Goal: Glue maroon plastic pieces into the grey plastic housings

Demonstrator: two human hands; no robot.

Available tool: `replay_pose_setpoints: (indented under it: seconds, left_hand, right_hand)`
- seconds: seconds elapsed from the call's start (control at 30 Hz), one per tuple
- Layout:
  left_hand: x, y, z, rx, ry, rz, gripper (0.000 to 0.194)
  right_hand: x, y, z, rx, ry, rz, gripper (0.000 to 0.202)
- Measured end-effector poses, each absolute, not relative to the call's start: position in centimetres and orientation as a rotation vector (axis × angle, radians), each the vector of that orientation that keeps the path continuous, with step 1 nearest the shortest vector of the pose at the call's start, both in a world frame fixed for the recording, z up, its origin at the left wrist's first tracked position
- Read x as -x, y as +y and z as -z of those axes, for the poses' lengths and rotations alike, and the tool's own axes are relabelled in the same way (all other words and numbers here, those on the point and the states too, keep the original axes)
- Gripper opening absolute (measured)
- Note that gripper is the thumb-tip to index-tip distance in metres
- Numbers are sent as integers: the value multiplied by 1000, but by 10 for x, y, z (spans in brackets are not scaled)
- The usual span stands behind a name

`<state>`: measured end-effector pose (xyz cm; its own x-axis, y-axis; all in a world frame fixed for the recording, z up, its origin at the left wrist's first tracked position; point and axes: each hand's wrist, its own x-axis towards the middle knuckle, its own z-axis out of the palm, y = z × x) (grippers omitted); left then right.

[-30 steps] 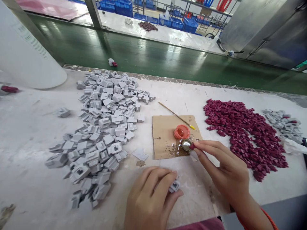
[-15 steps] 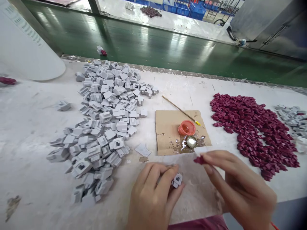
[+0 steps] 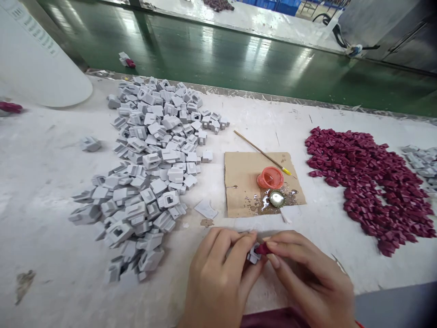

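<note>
Near the cardboard (image 3: pixel 239 202), the left hand (image 3: pixel 218 275) grips a hollow gray block (image 3: pixel 253 256), the right hand (image 3: pixel 309 273) pinching a maroon piece (image 3: pixel 262 248) against it.

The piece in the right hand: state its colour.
The small piece in the right hand is maroon; the head view shows it.

The left hand (image 3: pixel 218 273) covered most of the grey piece (image 3: pixel 253 256), just one end peeking out! The right hand (image 3: pixel 312 275) hid the back of the maroon piece (image 3: pixel 262 248), and whether its tip sat inside the grey one, no telling! Both hands met the bottom edge, a red band (image 3: pixel 359 324) barely a sliver. Out left, the white container (image 3: pixel 44 68) was cut off, its print (image 3: pixel 33 31) too small to read; far right, a grey heap (image 3: pixel 422 161) was sliced; up top, blue crates (image 3: pixel 288 7) too!
</note>
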<state>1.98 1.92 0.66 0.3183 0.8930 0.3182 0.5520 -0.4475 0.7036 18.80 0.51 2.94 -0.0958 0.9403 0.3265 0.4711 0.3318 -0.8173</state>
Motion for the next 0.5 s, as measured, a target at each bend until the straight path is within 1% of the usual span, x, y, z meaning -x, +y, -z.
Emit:
replay_pose_setpoints:
  seconds: [0.17,0.33,0.5]
  left_hand:
    - [-21,18,-7,-2102,1272,-971,23]
    - [-18,18,-7,-2105,1248,-966,26]
    - [-17,20,-4,-2198,1192,-982,29]
  right_hand:
    - [-189,6,-31,1237,-1835,-537,32]
    - [-189,3,-29,1197,-1928,-554,33]
    - [-180,1,-30,1167,-1934,-546,25]
